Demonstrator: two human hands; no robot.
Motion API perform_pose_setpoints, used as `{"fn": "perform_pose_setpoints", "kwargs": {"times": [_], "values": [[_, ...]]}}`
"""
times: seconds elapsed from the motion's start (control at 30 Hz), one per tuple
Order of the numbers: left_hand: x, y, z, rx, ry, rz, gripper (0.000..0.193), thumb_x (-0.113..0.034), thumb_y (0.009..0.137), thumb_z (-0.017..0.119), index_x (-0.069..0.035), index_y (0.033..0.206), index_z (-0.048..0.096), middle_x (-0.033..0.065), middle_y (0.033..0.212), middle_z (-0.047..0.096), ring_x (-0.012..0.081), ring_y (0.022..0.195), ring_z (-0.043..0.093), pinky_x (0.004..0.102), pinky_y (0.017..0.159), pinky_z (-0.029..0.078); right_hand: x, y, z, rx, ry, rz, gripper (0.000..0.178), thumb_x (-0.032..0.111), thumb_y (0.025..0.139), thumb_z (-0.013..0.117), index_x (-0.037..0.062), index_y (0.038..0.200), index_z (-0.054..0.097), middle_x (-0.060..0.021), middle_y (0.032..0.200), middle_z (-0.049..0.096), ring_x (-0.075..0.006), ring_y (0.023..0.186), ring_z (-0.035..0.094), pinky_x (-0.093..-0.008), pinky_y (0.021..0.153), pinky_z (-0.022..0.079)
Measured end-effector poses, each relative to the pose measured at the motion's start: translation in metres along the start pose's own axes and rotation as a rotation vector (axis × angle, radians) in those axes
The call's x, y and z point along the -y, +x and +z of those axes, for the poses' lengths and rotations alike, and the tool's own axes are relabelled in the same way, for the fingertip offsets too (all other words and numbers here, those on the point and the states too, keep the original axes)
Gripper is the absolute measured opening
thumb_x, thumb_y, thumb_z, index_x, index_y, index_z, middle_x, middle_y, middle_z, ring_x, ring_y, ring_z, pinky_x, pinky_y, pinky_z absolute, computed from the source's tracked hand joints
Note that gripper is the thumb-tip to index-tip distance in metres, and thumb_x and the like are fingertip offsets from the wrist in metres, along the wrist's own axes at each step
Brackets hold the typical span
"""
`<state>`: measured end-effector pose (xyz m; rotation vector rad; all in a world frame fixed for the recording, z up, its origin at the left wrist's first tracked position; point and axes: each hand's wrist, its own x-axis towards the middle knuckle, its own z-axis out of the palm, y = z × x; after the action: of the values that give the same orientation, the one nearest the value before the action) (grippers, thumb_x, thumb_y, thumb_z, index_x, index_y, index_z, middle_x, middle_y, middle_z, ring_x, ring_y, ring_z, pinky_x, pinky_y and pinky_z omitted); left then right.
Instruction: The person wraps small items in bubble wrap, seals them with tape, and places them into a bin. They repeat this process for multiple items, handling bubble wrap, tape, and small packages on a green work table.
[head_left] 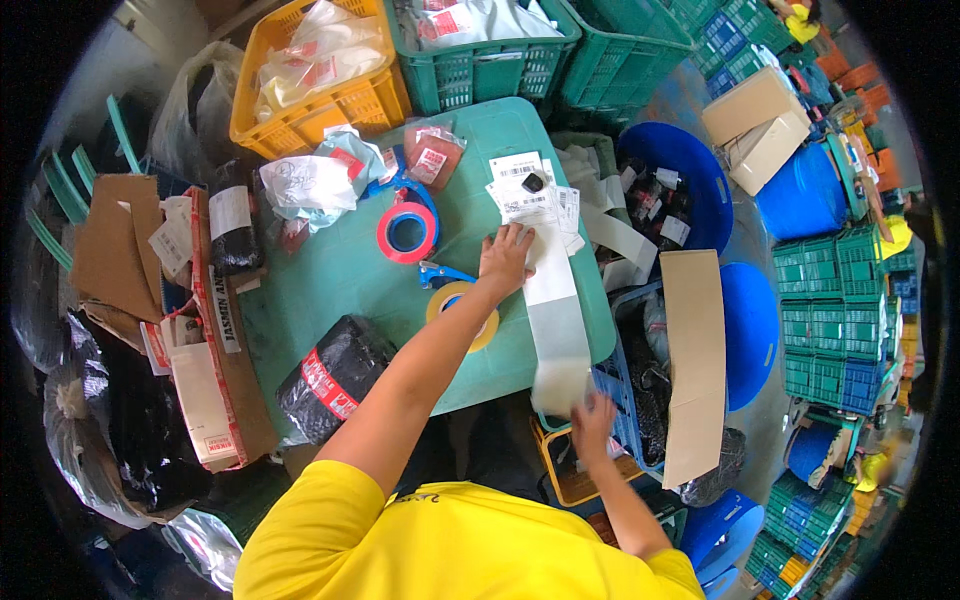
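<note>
A long strip of white labels (550,280) hangs off the right side of the green table (330,275). My left hand (506,262) lies on the strip's left edge with its fingers stretched out. At the strip's lower end, beyond the table's near edge, my right hand (593,425) is slightly blurred and closed on it. A small black object (532,183) rests on the printed labels (520,207) at the far end. Left of these are a tape dispenser with a red roll (429,230) and one with a yellow roll (489,328), partly behind my left forearm.
A black-wrapped parcel (335,380) sits at the table's near left, white bags (310,187) at the far left. Crates, orange (255,130) and green (480,85), stand behind. A blue tub (705,190) and upright cardboard (692,370) are to the right, opened cartons (205,400) left.
</note>
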<state>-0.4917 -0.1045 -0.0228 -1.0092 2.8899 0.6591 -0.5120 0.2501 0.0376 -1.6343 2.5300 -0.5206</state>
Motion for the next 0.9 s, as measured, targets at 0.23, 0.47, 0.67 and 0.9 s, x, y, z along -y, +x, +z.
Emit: {"fn": "perform_pose_setpoints", "kwargs": {"times": [0.23, 0.47, 0.67, 0.9], "values": [[-0.024, -0.117, -0.04, 0.107, -0.753, 0.363, 0.068, -0.032, 0.083, 0.078, -0.004, 0.137, 0.047, 0.0153, 0.127, 0.057, 0.0328, 0.127, 0.051, 0.0459, 0.105, 0.042, 0.018, -0.066, -0.076, 0.341, 0.166, 0.07, 0.01, 0.001, 0.077, 0.07, 0.0045, 0.084, 0.063, -0.0117, 0.091, 0.067, -0.028, 0.089, 0.063, -0.0458, 0.085, 0.044], [0.025, -0.346, -0.082, -0.374, -1.488, -0.575, 0.016, -0.01, 0.093, 0.07, -0.002, 0.105, 0.062, 0.0039, 0.098, 0.069, 0.0113, 0.091, 0.064, 0.0288, 0.085, 0.051, 0.201, 0.112, -0.016, 0.194, 1.123, 0.099, 0.032, -0.002, 0.084, 0.075, 0.0012, 0.111, 0.057, -0.0066, 0.107, 0.066, -0.0118, 0.083, 0.062, -0.0265, 0.071, 0.054], [0.101, -0.371, -0.112, -0.917, -1.073, -1.006, 0.022, -0.019, 0.088, 0.078, 0.0, 0.092, 0.068, 0.0044, 0.091, 0.064, 0.0112, 0.078, 0.058, 0.0264, 0.071, 0.048, 0.311, 0.151, 0.067, 0.22, 0.753, -0.093, 0.034, 0.024, 0.071, 0.089, 0.001, 0.071, 0.064, -0.0088, 0.102, 0.054, -0.0242, 0.098, 0.054, -0.0376, 0.079, 0.045], [0.142, -0.376, -0.108, -0.959, -0.219, -0.834, 0.05, -0.028, 0.072, 0.087, 0.0, 0.104, 0.062, 0.018, 0.13, 0.041, 0.0389, 0.121, 0.042, 0.0477, 0.098, 0.038, 0.335, 0.172, 0.097, 0.238, 0.334, -0.329, 0.055, 0.043, 0.057, 0.092, 0.0077, 0.087, 0.062, -0.0099, 0.111, 0.049, -0.031, 0.112, 0.048, -0.0513, 0.09, 0.035]]}}
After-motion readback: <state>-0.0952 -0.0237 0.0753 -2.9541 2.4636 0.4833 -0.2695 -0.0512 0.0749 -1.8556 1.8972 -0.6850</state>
